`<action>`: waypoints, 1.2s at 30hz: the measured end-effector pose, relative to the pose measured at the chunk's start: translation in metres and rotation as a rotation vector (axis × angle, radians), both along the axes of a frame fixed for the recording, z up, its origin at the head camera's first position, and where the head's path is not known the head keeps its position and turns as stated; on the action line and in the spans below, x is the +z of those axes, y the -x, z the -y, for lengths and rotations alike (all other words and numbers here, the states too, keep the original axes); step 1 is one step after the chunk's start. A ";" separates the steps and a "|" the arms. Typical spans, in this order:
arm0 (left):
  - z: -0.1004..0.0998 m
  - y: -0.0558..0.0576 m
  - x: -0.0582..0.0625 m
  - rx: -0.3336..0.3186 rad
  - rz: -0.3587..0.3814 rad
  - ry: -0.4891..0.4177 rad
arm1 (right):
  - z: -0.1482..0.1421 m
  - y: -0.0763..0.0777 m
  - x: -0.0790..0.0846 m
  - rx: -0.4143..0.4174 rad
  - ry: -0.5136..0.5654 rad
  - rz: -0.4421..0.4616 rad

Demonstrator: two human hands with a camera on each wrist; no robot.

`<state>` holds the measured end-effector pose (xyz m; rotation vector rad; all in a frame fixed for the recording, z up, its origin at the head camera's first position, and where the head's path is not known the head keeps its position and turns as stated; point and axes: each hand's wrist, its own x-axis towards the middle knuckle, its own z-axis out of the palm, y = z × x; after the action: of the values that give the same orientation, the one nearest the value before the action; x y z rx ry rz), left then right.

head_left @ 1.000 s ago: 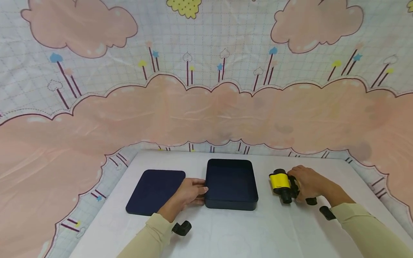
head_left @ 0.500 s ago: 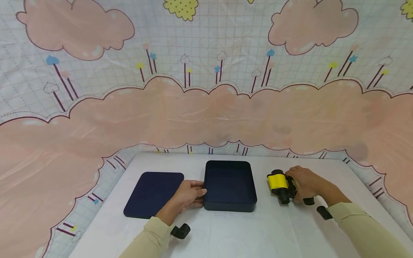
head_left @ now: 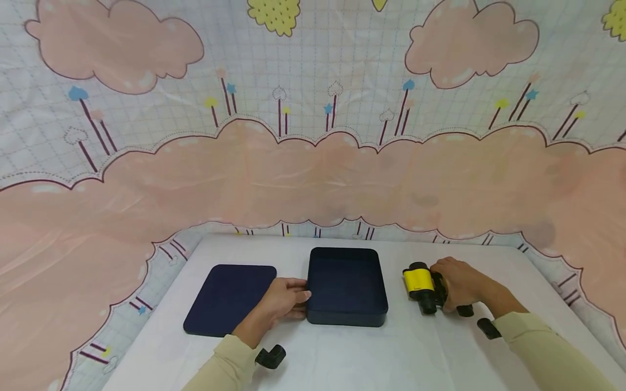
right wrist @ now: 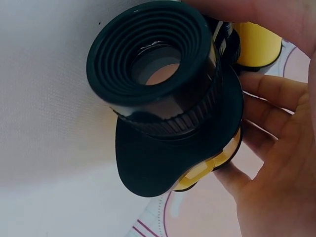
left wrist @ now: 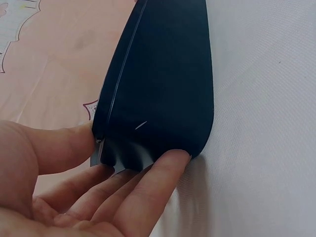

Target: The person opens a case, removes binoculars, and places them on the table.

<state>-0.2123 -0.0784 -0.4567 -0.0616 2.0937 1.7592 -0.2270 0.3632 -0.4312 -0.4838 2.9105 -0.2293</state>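
Observation:
A dark, open-topped rectangular box sits in the middle of the white table. At its left side is my left hand, its thumb at the rim and its fingertips against the outer wall. Farther right, my right hand grips a pair of yellow and black binoculars by the right barrel. One black eyepiece with a ribbed rubber cup faces the right wrist camera. Whether the binoculars touch the table I cannot tell.
A flat dark blue lid lies left of the box, partly under the left forearm. Small black wrist cameras stick out from both sleeves. Behind the white table hangs a cloth printed with clouds.
The whole head view has shifted slightly, with the scene lower and a little farther left. Both hands, the box and the binoculars keep about the same places on the table.

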 end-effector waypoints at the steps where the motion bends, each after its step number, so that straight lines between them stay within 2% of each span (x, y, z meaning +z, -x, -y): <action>1: 0.000 -0.001 0.000 -0.001 0.001 -0.003 | 0.000 0.000 -0.002 -0.006 0.004 0.003; 8: 0.002 -0.003 -0.002 -0.006 -0.002 -0.014 | 0.001 -0.002 -0.003 -0.026 0.047 0.019; 23: 0.001 -0.004 -0.004 -0.018 -0.020 -0.026 | -0.003 -0.007 -0.012 -0.063 0.065 0.006; 28: 0.001 -0.003 -0.005 -0.017 -0.027 -0.012 | -0.004 -0.010 -0.012 -0.053 0.089 0.000; 36: 0.000 -0.002 -0.007 -0.039 -0.087 0.019 | -0.008 -0.012 -0.013 -0.063 0.091 -0.013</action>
<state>-0.2108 -0.0784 -0.4641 0.0506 2.1574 1.7483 -0.2146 0.3709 -0.4445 -0.4088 2.9404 -0.3707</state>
